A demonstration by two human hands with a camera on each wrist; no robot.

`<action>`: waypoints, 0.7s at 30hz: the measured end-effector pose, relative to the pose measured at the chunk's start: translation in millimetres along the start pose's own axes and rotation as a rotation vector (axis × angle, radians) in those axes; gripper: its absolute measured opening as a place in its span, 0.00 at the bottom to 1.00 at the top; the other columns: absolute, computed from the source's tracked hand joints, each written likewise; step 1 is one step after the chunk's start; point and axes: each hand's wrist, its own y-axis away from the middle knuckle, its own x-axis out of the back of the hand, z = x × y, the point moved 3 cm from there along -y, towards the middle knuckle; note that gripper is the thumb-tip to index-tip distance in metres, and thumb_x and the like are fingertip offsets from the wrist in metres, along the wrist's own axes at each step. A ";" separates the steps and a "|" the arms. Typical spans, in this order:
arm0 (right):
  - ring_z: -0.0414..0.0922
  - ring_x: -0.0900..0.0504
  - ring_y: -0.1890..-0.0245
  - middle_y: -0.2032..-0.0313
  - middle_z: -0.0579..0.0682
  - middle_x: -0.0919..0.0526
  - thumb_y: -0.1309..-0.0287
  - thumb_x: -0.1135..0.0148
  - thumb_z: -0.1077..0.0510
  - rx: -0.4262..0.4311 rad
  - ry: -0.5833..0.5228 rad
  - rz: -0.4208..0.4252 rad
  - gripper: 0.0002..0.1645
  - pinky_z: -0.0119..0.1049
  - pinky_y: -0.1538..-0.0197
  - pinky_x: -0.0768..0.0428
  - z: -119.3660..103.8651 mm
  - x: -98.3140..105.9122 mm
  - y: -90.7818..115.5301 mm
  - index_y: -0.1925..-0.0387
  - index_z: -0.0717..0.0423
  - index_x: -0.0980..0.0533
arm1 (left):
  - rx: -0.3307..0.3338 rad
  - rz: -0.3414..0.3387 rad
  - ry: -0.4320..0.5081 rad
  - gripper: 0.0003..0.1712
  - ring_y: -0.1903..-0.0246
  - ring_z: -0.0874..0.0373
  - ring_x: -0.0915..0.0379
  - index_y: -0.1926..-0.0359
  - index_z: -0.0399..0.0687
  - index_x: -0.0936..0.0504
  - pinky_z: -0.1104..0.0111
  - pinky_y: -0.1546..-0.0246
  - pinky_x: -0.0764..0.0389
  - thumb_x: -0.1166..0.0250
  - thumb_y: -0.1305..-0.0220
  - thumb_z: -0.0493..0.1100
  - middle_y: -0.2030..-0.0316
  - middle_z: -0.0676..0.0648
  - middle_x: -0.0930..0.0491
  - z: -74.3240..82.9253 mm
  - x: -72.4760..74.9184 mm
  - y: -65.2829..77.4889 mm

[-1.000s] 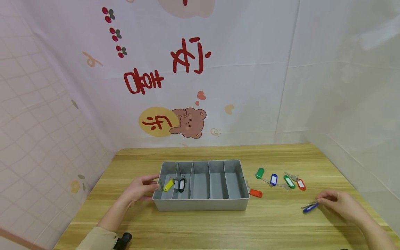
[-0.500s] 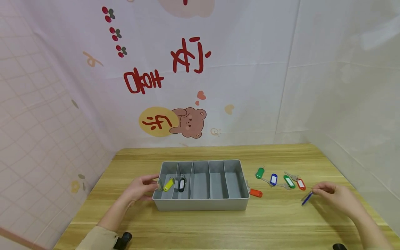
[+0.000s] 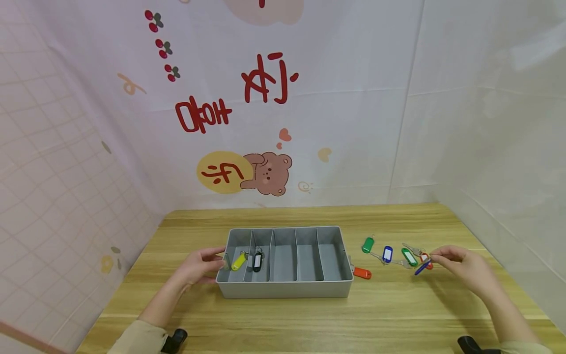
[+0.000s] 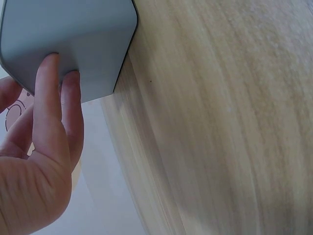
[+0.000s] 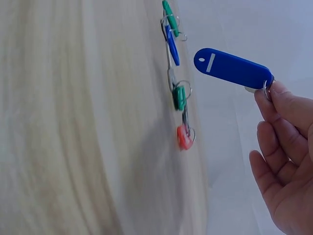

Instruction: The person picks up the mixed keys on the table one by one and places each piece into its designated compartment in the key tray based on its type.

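Observation:
A grey divided box (image 3: pixel 283 290) stands on the table. My left hand (image 3: pixel 198 268) grips its left end wall, thumb at the rim and fingers (image 4: pixel 48 107) against the outside. Inside the box lie a yellow key tag (image 3: pixel 239 261) in the leftmost compartment and a black key tag (image 3: pixel 257 261) in the second. My right hand (image 3: pixel 464 270) pinches the ring of a blue key tag (image 5: pixel 234 68) between thumb and fingertips. The tag is raised off the table, near a red key tag (image 5: pixel 184 137) and a green key tag (image 3: pixel 409 257).
Another blue key tag (image 3: pixel 387 254) and a second green key tag (image 3: pixel 368 245) lie with keys right of the box. An orange-red key tag (image 3: pixel 362 273) rests close to the box's right wall. A patterned white sheet (image 3: pixel 345 123) rises behind the wooden table (image 3: pixel 283 324).
My right hand has moved left and away from me with the blue key tag, which now hangs in front of the red tag. The left hand and box stay put.

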 end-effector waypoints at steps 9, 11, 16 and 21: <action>0.15 0.35 0.61 0.62 0.45 0.13 0.36 0.34 0.46 0.047 -0.039 0.077 0.13 0.45 0.59 0.26 -18.8 -1.0 -9.7 0.61 0.50 0.14 | -0.001 -0.005 0.006 0.34 0.59 0.50 0.21 0.31 0.31 0.34 0.53 0.63 0.14 0.35 0.35 0.34 0.53 0.38 0.23 -0.8 0.0 -0.5; 0.15 0.36 0.60 0.62 0.44 0.13 0.37 0.34 0.46 0.052 -0.048 0.093 0.13 0.48 0.57 0.26 -25.2 -1.1 -11.4 0.61 0.50 0.14 | -0.001 -0.006 0.005 0.34 0.59 0.50 0.21 0.31 0.31 0.34 0.53 0.63 0.14 0.35 0.35 0.35 0.53 0.38 0.23 -1.0 0.0 -0.6; 0.15 0.35 0.60 0.63 0.45 0.13 0.37 0.33 0.47 0.077 -0.076 0.118 0.12 0.49 0.54 0.26 -41.1 -2.1 -16.1 0.62 0.51 0.14 | -0.001 -0.004 0.006 0.34 0.60 0.50 0.20 0.31 0.32 0.33 0.53 0.63 0.14 0.34 0.35 0.36 0.52 0.37 0.22 -0.8 0.1 -0.4; 0.15 0.33 0.60 0.61 0.49 0.13 0.38 0.31 0.50 0.119 -0.091 0.146 0.10 0.50 0.53 0.26 -57.7 -2.3 -23.1 0.63 0.51 0.13 | 0.000 -0.006 0.015 0.34 0.59 0.49 0.20 0.31 0.32 0.34 0.53 0.63 0.14 0.34 0.35 0.36 0.51 0.37 0.22 0.3 0.0 0.6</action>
